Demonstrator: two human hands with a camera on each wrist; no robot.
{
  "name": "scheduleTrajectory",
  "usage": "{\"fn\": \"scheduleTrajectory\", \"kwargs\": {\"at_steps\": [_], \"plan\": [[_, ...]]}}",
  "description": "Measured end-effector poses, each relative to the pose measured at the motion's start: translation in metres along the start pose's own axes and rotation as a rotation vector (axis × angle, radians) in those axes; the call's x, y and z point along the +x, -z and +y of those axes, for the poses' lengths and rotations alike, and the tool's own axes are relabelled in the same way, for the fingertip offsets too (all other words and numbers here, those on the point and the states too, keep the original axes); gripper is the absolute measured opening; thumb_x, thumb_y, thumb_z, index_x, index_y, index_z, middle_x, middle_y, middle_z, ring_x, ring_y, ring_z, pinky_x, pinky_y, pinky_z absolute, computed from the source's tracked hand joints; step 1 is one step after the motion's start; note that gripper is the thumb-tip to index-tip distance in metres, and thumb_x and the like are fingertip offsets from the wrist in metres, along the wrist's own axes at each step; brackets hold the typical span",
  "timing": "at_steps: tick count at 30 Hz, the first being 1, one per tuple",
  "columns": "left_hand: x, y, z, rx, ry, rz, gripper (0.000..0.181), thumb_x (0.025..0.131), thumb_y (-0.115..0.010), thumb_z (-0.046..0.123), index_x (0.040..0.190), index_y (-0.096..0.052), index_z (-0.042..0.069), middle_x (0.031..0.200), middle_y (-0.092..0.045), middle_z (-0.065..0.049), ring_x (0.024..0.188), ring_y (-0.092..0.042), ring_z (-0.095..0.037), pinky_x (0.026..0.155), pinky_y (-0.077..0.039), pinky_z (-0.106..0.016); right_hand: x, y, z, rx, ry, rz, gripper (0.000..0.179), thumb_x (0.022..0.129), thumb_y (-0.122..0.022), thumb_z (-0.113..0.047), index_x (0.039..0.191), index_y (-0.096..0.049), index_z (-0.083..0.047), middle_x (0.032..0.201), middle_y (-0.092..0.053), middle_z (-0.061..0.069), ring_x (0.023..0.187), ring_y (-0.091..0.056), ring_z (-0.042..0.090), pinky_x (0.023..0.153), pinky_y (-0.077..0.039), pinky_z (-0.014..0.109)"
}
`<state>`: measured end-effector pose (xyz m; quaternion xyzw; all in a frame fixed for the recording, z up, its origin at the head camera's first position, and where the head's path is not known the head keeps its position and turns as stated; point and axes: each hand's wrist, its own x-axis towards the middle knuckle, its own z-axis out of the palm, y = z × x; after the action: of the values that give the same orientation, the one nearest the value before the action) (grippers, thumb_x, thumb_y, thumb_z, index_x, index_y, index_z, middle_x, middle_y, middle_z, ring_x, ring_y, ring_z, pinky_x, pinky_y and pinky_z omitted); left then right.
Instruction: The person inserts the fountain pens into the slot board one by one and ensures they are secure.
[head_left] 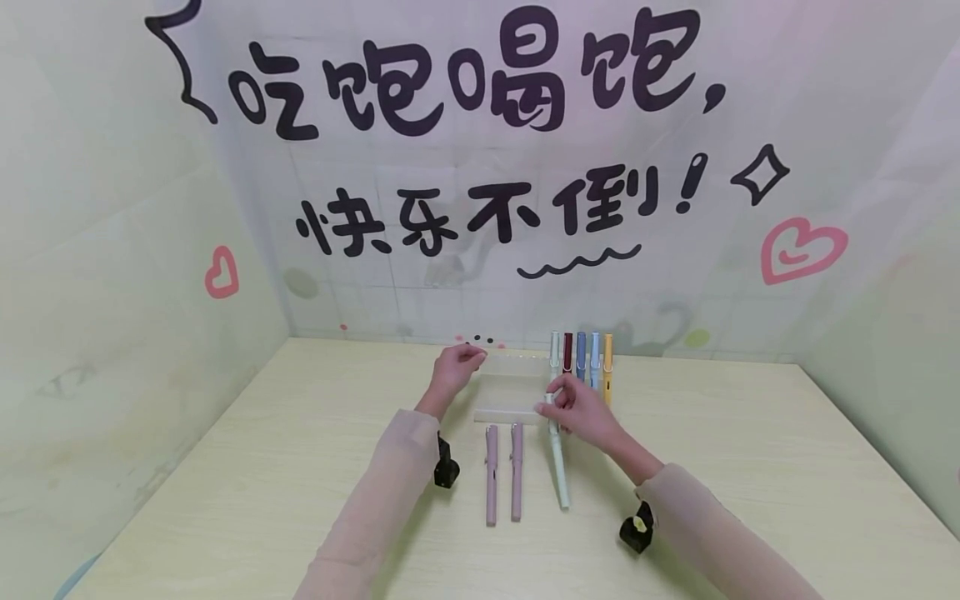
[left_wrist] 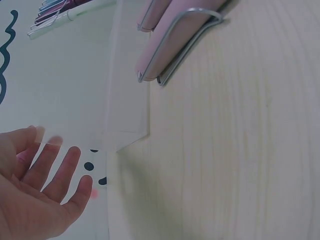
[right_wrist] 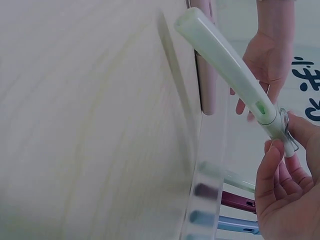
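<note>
My left hand (head_left: 454, 372) pinches the upper left corner of a clear plastic pen holder (head_left: 510, 415) between thumb and forefinger; the other fingers are spread in the left wrist view. With its fingertips, my right hand (head_left: 588, 414) grips a pale green pen (head_left: 559, 479) by the clip end of its cap. The pen's other end points toward me, raised off the table in the right wrist view. Several pens stand side by side at the holder's right: a pale green one, a dark red pen (head_left: 567, 350), a blue pen (head_left: 581, 350), a light blue one and a yellow pen (head_left: 608, 354).
Two mauve pens, a left one (head_left: 491, 483) and a right one (head_left: 517, 479), lie parallel on the pale wooden table (head_left: 285, 467) in front of the holder. Behind stands a white backdrop (head_left: 465, 158) with black lettering. Black wrist cameras hang below both sleeves.
</note>
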<state>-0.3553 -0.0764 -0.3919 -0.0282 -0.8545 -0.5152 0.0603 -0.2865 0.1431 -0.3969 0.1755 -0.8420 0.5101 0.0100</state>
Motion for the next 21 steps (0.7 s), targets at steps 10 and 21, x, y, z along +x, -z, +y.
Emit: {"fn": "scheduleTrajectory", "kwargs": {"at_steps": [10, 21], "plan": [[0.001, 0.000, -0.001, 0.001, -0.005, 0.005, 0.021, 0.088, -0.056, 0.019, 0.099, -0.063, 0.002, 0.094, -0.063, -0.009, 0.085, -0.058, -0.021, 0.073, -0.047, -0.032, 0.007, 0.010, -0.007, 0.010, 0.013, 0.052, 0.029, 0.079, -0.067, -0.018, 0.095, -0.048, -0.002, 0.069, -0.050, 0.006, 0.052, -0.047, 0.018, 0.045, -0.041, 0.025], [0.002, 0.000, -0.001, 0.004, 0.002, 0.008, 0.021, 0.087, -0.057, 0.019, 0.099, -0.063, 0.003, 0.094, -0.063, -0.009, 0.085, -0.058, -0.020, 0.072, -0.047, -0.031, 0.021, 0.019, -0.014, -0.051, 0.007, 0.129, 0.030, 0.079, -0.067, -0.022, 0.095, -0.048, -0.005, 0.071, -0.051, 0.006, 0.054, -0.050, 0.022, 0.047, -0.042, 0.027]]}}
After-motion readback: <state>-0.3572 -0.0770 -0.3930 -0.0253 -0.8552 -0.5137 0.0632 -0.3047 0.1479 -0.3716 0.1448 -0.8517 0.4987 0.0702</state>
